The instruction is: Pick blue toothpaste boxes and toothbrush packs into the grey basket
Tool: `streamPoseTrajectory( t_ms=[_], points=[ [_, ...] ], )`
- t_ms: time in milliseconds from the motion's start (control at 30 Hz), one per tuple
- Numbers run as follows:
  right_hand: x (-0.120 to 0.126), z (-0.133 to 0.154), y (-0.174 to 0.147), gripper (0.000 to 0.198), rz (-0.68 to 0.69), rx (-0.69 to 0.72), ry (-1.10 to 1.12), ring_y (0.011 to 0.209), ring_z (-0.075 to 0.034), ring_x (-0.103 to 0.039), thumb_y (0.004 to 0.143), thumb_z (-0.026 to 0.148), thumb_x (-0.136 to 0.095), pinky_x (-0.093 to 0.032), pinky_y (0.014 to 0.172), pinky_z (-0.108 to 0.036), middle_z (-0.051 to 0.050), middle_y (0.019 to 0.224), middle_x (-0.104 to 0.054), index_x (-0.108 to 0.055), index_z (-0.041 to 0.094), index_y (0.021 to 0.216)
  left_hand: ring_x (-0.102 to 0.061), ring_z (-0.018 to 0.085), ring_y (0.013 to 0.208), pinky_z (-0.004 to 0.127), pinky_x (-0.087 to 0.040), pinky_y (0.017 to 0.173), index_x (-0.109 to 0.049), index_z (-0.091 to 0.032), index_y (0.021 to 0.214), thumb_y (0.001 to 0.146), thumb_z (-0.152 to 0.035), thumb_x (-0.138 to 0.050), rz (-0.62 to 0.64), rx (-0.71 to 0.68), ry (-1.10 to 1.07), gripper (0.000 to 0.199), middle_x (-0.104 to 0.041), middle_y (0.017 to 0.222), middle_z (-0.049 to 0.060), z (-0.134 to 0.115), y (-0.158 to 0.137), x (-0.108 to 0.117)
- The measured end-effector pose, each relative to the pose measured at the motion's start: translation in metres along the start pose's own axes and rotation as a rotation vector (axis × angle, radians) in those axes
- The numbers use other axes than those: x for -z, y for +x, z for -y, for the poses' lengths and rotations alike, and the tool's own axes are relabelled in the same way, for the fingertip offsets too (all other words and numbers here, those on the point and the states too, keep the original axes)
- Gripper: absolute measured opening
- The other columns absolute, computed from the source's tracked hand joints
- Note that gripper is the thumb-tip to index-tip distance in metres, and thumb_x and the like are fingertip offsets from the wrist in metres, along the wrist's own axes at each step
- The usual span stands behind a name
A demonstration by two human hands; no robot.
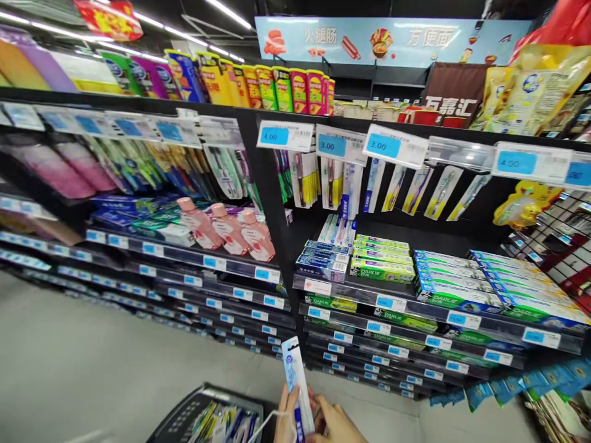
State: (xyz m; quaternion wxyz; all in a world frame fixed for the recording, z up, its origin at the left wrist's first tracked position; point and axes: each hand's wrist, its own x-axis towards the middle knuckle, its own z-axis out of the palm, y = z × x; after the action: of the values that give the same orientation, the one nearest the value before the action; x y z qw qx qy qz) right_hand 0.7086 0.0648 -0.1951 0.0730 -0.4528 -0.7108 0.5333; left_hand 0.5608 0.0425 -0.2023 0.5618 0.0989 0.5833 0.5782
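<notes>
A packaged toothbrush (294,368) in a white and blue blister card stands upright at the bottom centre, its hanging hole at the top. My left hand (285,415) grips the card from the left, with the thumb along its front. Bent fingers of my right hand (336,423) close on the card's lower right edge. The frame cuts off the lower end of the card and both wrists. Just left of my hands, a dark basket (178,406) holds several more packaged toothbrushes (226,423).
A black shelf (508,329) with price tags spans the view. Toothbrush packs (305,178) hang from hooks on it. Toothpaste boxes (383,267) and pink bottles (228,227) stand lower. Grey floor (69,351) lies at left. A thin white cord (272,417) crosses near the basket.
</notes>
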Motion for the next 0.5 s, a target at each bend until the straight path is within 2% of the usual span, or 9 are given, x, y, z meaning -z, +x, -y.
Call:
streamPoseTrajectory(
  t_ms=[100,167,267,333,500],
  points=[
    [0.007,0.003,-0.006,0.074,-0.02,-0.036,0.003,0.107,-0.032,-0.062,0.075,0.025,-0.068,-0.046,0.094,-0.041,-0.007,0.104,-0.072,-0.05,0.027,0.147,-0.072,0.025,0.067,0.034,-0.058,0.064,-0.068,-0.019,0.091,0.06,-0.072,-0.076,0.011,-0.051,0.038,0.062,-0.076,0.075,0.004,0.008,0.002,0.001],
    [0.01,0.003,-0.007,0.073,-0.071,-0.026,0.009,0.103,-0.03,-0.062,0.078,0.026,-0.066,-0.045,0.093,-0.04,-0.006,0.101,-0.072,-0.048,0.027,0.148,-0.074,0.029,0.083,0.036,-0.059,0.077,-0.07,-0.018,0.095,0.061,-0.068,-0.077,0.019,-0.12,0.099,0.061,-0.079,0.087,0.008,0.013,0.008,-0.001],
    [0.015,0.005,-0.006,0.062,-0.171,0.027,0.032,0.095,-0.027,-0.063,0.082,0.028,-0.062,-0.046,0.088,-0.036,-0.004,0.094,-0.071,-0.052,0.028,0.144,-0.07,0.031,0.108,0.035,-0.053,0.097,-0.073,-0.017,0.102,0.065,-0.064,-0.078,0.044,-0.259,0.207,0.06,-0.078,0.107,0.011,0.02,0.017,-0.003],
    [0.019,0.007,-0.007,0.053,-0.214,0.065,0.037,0.084,-0.024,-0.064,0.083,0.026,-0.06,-0.046,0.08,-0.033,-0.002,0.086,-0.069,-0.058,0.028,0.135,-0.069,0.031,0.108,0.035,-0.053,0.098,-0.074,-0.017,0.105,0.07,-0.063,-0.076,0.1,-0.299,0.243,0.058,-0.077,0.111,0.011,0.022,0.02,-0.005],
    [0.026,0.007,-0.009,0.034,-0.291,0.09,0.06,0.068,-0.02,-0.059,0.08,0.026,-0.06,-0.041,0.065,-0.028,0.001,0.074,-0.064,-0.065,0.026,0.113,-0.072,0.03,0.094,0.034,-0.058,0.085,-0.075,-0.016,0.098,0.072,-0.063,-0.077,0.258,-0.271,0.238,0.054,-0.078,0.1,0.012,0.016,0.017,-0.014]
  ],
)
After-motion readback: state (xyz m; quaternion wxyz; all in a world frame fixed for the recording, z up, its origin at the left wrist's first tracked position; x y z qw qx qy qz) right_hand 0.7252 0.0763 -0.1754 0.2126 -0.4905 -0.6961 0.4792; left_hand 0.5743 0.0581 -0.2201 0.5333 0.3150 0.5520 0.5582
